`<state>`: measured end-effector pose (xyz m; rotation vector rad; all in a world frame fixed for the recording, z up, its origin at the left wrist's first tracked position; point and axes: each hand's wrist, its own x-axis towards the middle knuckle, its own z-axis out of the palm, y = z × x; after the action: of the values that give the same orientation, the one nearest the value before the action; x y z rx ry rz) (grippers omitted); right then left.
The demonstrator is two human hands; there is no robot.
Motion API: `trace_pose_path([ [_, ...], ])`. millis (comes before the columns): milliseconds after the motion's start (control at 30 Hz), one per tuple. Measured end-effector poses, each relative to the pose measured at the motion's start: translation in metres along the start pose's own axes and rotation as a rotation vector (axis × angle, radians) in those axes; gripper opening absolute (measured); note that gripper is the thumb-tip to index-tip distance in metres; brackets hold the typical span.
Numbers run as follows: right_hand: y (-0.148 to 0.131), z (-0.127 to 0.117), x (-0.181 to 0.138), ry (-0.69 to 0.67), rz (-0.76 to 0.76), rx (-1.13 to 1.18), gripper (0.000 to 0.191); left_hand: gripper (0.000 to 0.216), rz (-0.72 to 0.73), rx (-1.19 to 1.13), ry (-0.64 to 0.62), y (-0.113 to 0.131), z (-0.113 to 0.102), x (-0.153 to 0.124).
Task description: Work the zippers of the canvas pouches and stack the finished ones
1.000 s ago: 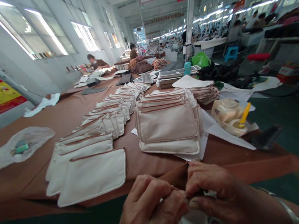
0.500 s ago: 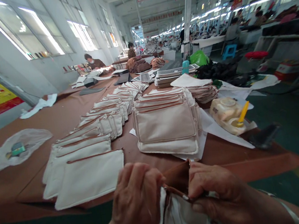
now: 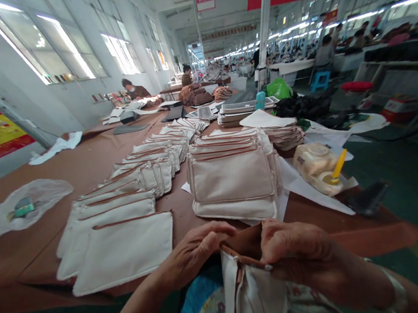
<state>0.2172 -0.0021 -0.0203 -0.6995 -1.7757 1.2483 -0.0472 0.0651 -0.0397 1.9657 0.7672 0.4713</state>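
Observation:
Both my hands hold one cream canvas pouch point(image 3: 251, 300) with a brown zipper edge, low in front of me at the table's near edge. My left hand point(image 3: 194, 253) grips its brown top edge from the left, fingers curled. My right hand point(image 3: 299, 255) pinches the same edge from the right, near the zipper end. The pouch hangs down over my lap. Just beyond my hands stands a stack of like pouches point(image 3: 232, 176). A long overlapping row of flat pouches point(image 3: 123, 239) runs away on the left.
The brown table point(image 3: 41, 168) carries a clear plastic bag point(image 3: 23, 206) at left, a bag with a yellow tool point(image 3: 320, 165) at right, white paper sheets point(image 3: 305, 185) and trays point(image 3: 245, 108) further back. Two people work far down the table. A green floor aisle lies at right.
The pouch has come up and opened out between my hands. My left hand moved from a tight pinch beside the right hand to a grip further left on the edge.

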Motion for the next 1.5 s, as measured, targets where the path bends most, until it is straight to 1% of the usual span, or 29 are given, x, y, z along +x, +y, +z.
trace_pose_path([
  [67,0.005,-0.007,0.000,0.026,0.053,0.099,0.006,0.048,0.001,-0.064,-0.123,-0.002,-0.003,0.006],
  [100,0.009,-0.012,0.000,0.046,0.086,0.145,0.006,0.048,0.012,-0.075,-0.150,-0.002,-0.004,0.008],
  [167,0.019,-0.023,-0.001,0.103,0.146,0.226,0.005,0.043,0.044,-0.090,-0.160,0.003,-0.007,0.008],
  [233,0.030,-0.034,0.000,0.156,0.184,0.286,0.005,0.036,0.073,-0.092,-0.143,0.012,-0.011,0.004],
  [300,0.037,-0.043,0.001,0.156,0.202,0.291,0.006,0.030,0.090,-0.047,-0.117,0.024,-0.014,-0.001],
  [367,0.036,-0.048,0.004,0.104,0.195,0.226,0.008,0.024,0.098,0.082,-0.096,0.037,-0.014,-0.004],
  [433,0.024,-0.045,0.010,0.040,0.185,0.131,0.017,0.016,0.112,0.260,-0.106,0.051,-0.008,-0.003],
  [467,0.016,-0.041,0.013,0.007,0.184,0.079,0.022,0.013,0.121,0.344,-0.109,0.058,-0.003,-0.001],
  [533,0.000,-0.027,0.021,-0.067,0.163,-0.063,0.028,0.011,0.140,0.457,-0.074,0.070,0.007,0.006],
  [600,-0.009,-0.011,0.028,-0.140,0.091,-0.276,0.025,0.012,0.130,0.451,-0.052,0.074,0.011,0.012],
  [667,-0.007,-0.001,0.031,-0.172,0.034,-0.434,0.017,0.016,0.066,0.312,-0.113,0.068,0.004,0.015],
  [733,0.003,-0.004,0.028,-0.153,0.040,-0.466,0.024,0.029,-0.058,0.100,-0.253,0.049,-0.013,0.011],
  [767,0.009,-0.011,0.025,-0.134,0.055,-0.440,0.027,0.037,-0.135,0.000,-0.299,0.036,-0.024,0.008],
  [800,0.017,-0.019,0.021,-0.110,0.074,-0.403,0.029,0.042,-0.207,-0.063,-0.385,0.023,-0.035,0.003],
  [833,0.024,-0.028,0.016,-0.083,0.096,-0.367,0.029,0.044,-0.262,-0.078,-0.410,0.012,-0.044,-0.002],
  [900,0.039,-0.044,0.010,-0.059,0.163,-0.333,0.028,0.042,-0.309,-0.076,-0.408,-0.003,-0.054,-0.012],
  [933,0.045,-0.049,0.008,-0.064,0.201,-0.354,0.026,0.039,-0.288,-0.053,-0.373,-0.004,-0.054,-0.014],
  [967,0.049,-0.050,0.008,-0.072,0.230,-0.397,0.023,0.035,-0.232,-0.014,-0.338,-0.001,-0.050,-0.015],
  [1033,0.051,-0.041,0.013,-0.085,0.227,-0.463,0.012,0.024,-0.048,0.116,-0.259,0.016,-0.034,-0.011],
  [1067,0.049,-0.033,0.017,-0.095,0.197,-0.436,0.015,0.018,0.053,0.198,-0.243,0.027,-0.025,-0.006],
  [1100,0.045,-0.022,0.022,-0.114,0.161,-0.362,0.023,0.014,0.114,0.259,-0.216,0.039,-0.016,-0.001],
  [1133,0.041,-0.011,0.026,-0.143,0.131,-0.258,0.030,0.014,0.130,0.298,-0.201,0.050,-0.010,0.004],
  [1200,0.033,0.008,0.034,-0.211,0.105,-0.071,0.029,0.016,0.065,0.283,-0.207,0.063,-0.005,0.013],
  [1233,0.032,0.015,0.036,-0.228,0.100,-0.013,0.028,0.016,0.015,0.238,-0.228,0.064,-0.006,0.015],
  [1300,0.035,0.020,0.035,-0.215,0.105,0.030,0.031,0.023,-0.082,0.092,-0.288,0.056,-0.015,0.016],
  [1400,0.047,0.012,0.025,-0.155,0.145,0.004,0.033,0.046,-0.212,-0.200,-0.355,0.030,-0.027,0.010],
  [1467,0.052,0.002,0.018,-0.129,0.179,-0.037,0.032,0.050,-0.286,-0.372,-0.356,0.016,-0.028,0.006],
  [1500,0.052,-0.002,0.016,-0.120,0.191,-0.052,0.032,0.049,-0.299,-0.430,-0.340,0.012,-0.026,0.005],
])
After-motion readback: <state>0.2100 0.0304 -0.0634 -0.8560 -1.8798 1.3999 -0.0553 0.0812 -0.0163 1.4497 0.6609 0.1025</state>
